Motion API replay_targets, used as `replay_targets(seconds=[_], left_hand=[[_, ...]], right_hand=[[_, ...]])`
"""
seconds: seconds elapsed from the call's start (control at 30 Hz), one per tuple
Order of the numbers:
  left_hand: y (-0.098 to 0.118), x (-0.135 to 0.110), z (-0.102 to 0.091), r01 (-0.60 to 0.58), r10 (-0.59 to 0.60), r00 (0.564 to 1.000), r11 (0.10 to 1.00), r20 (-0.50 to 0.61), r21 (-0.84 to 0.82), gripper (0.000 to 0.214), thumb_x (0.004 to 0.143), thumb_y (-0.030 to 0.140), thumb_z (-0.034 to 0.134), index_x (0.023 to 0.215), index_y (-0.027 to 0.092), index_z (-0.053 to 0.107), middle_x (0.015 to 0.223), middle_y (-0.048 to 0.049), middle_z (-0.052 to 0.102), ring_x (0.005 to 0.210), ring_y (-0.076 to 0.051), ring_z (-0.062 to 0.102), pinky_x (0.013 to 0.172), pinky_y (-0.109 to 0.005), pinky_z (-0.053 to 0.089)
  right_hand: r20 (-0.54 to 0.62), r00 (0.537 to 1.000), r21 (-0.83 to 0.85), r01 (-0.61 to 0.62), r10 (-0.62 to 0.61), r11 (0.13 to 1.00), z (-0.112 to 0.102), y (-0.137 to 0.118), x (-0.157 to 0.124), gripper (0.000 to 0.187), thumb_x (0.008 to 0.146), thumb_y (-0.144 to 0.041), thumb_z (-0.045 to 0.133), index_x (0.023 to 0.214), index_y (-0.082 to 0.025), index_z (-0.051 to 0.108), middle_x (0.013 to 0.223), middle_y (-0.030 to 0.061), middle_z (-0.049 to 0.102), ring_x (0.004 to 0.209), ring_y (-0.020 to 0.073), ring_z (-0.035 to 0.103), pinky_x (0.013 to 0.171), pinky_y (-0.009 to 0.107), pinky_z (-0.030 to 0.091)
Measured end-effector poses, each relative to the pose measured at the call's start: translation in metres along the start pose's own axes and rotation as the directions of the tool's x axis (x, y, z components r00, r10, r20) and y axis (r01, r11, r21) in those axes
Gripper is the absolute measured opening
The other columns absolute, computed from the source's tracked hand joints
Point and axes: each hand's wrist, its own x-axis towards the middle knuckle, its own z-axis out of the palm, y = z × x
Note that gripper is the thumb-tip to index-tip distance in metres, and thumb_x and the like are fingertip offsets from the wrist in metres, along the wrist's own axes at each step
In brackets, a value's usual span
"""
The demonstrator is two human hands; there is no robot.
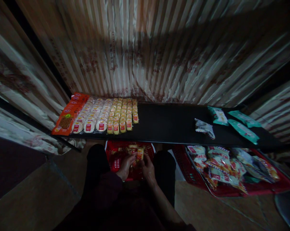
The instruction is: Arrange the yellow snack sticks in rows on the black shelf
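Note:
Both of my hands are over a red basket (148,148) between my knees. Between them is a small yellow wrapped snack cake (140,154) with a red label. My left hand (127,166) has its fingers closed at the cake's left side. My right hand (148,168) grips its right edge. A few more yellow packets lie in the basket, partly hidden by my hands. On the black shelf (164,123) ahead stand rows of similar yellow snack cakes (122,117), beside rows of round white packaged cakes (89,125).
An orange packet (67,117) lies at the shelf's left end. A white-and-blue packet (205,127) and several green packets (243,131) lie toward its right. Below, a second red basket (253,193) holds several snack bags (219,160). Striped curtains (135,48) hang behind the shelf.

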Motion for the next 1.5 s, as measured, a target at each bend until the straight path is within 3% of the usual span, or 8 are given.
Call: replay_targets(seconds=[0.17,0.43,0.93,1.33,1.5], left_hand=[[0.016,-0.002,0.007,-0.081,0.082,0.997,0.996,-0.018,0.040,0.045,0.068,0.041,0.065,0.106,0.016,0.070,0.123,-0.0119,0.063,0.116,-0.028,0.056,0.101,-0.042,0.041],[0.038,0.005,0.017,-0.147,0.149,0.989,0.986,-0.022,0.082,0.045,0.069,0.042,0.065,0.106,0.016,0.069,0.119,-0.0113,0.066,0.110,-0.025,0.059,0.097,-0.038,0.044],[0.071,0.033,0.030,-0.370,0.388,0.921,0.883,-0.006,0.287,0.037,0.077,0.028,0.055,0.111,0.018,0.066,0.121,-0.0098,0.062,0.113,-0.021,0.057,0.102,-0.033,0.040],[0.086,0.060,0.047,-0.372,0.386,0.922,0.904,-0.030,0.210,0.034,0.079,0.024,0.057,0.111,0.018,0.065,0.130,-0.0084,0.058,0.122,-0.022,0.052,0.109,-0.037,0.036],[0.092,0.069,0.049,-0.366,0.391,0.919,0.889,-0.043,0.276,0.036,0.078,0.019,0.055,0.112,0.016,0.066,0.133,-0.0092,0.056,0.126,-0.023,0.049,0.111,-0.038,0.033]], right_hand=[[-0.052,0.996,-0.089,0.064,-0.069,0.994,-0.002,-0.013,0.009,0.046,0.079,-0.041,0.050,0.117,-0.017,0.061,0.116,0.0126,0.066,0.108,0.0257,0.061,0.095,0.042,0.046],[-0.070,0.970,-0.174,0.218,-0.233,0.960,-0.007,-0.042,0.029,0.045,0.083,-0.047,0.048,0.116,-0.018,0.062,0.107,0.0117,0.066,0.095,0.0233,0.061,0.086,0.040,0.049],[-0.038,0.972,-0.195,0.219,-0.231,0.956,-0.003,-0.087,0.076,0.047,0.083,-0.047,0.046,0.114,-0.016,0.063,0.096,0.0110,0.065,0.084,0.0216,0.061,0.080,0.037,0.050],[-0.054,0.959,-0.196,0.263,-0.278,0.945,0.009,-0.085,0.122,0.042,0.083,-0.041,0.047,0.114,-0.017,0.062,0.097,0.0107,0.064,0.085,0.0211,0.061,0.078,0.035,0.050],[-0.056,0.959,-0.208,0.262,-0.279,0.942,0.015,-0.082,0.136,0.042,0.082,-0.039,0.046,0.112,-0.015,0.063,0.097,0.0116,0.065,0.087,0.0217,0.060,0.079,0.035,0.049]])
